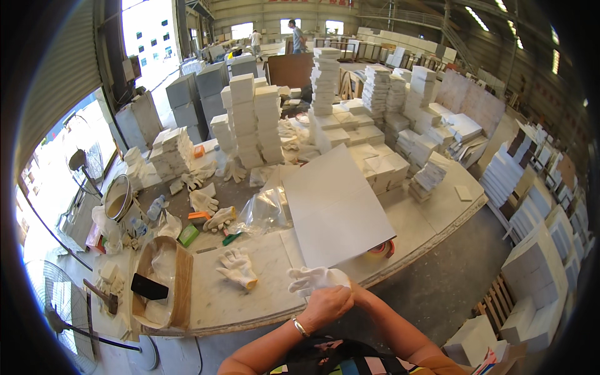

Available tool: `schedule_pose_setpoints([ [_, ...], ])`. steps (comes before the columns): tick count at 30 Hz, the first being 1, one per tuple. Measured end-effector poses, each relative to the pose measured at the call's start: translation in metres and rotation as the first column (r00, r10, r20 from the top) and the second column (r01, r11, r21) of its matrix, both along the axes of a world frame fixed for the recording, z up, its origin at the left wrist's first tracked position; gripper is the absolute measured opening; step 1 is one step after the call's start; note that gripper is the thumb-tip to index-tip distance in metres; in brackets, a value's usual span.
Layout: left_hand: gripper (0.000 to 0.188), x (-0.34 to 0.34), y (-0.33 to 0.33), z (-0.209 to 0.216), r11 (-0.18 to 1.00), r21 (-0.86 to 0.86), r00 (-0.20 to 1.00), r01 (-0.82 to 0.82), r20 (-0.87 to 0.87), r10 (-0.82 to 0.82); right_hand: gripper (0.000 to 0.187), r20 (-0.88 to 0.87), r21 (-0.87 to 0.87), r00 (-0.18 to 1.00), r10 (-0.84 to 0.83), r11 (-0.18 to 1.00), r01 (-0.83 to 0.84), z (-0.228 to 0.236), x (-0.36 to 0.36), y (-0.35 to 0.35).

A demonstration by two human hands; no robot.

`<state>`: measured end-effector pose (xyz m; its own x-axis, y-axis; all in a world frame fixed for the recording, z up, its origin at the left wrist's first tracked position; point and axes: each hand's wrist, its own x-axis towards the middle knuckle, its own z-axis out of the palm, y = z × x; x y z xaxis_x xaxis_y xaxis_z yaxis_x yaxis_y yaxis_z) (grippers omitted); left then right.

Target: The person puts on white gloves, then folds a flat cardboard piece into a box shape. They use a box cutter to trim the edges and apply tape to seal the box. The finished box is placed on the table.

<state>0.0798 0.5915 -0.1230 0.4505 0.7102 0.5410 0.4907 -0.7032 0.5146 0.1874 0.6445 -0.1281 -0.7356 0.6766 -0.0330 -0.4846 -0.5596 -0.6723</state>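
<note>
A white work glove [304,279] covers my right hand [325,278], its fingers stretched out to the left over the table's near edge. My left hand [329,305], bare with a bracelet on the wrist, is closed on the glove near its cuff. How far the right fingers reach inside the glove is hidden. Another white glove [237,269] lies flat on the table to the left, its cuff edged in yellow. Just beyond my hands a large white cardboard sheet [337,209] lies tilted, with a roll of red tape [381,249] partly under its near right corner.
Stacks of pale stone tiles [247,119] rise along the table's far side. A cardboard box [181,287] with a dark phone-like slab [149,287] stands left, near a hammer [107,299] and a fan [56,319]. Clear plastic film [265,209] lies beside the sheet. Two people are far off.
</note>
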Motion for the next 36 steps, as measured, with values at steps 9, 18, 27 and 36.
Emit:
schedule_pose_setpoints([
  [9,0.019,0.002,-0.012,0.006,0.995,-0.101,1.000,0.013,0.020,-0.011,0.045,-0.069,-0.056,0.979,-0.193,0.980,0.189,0.065,-0.003,0.001],
  [18,0.017,-0.008,-0.012,0.021,0.991,-0.131,0.998,0.026,-0.050,-0.033,0.033,-0.001,0.487,0.716,-0.698,0.625,0.610,-0.020,0.009,0.020],
  [27,0.024,-0.027,-0.018,0.036,0.967,-0.162,0.971,-0.195,-0.172,0.167,0.028,0.553,0.812,0.531,-0.642,0.270,-0.518,0.010,-0.024,0.031],
  [36,0.039,-0.048,0.009,0.017,0.906,-0.307,0.920,-0.292,-0.348,0.178,0.037,0.597,0.783,0.649,-0.472,0.519,-0.343,-0.079,-0.014,-0.002],
])
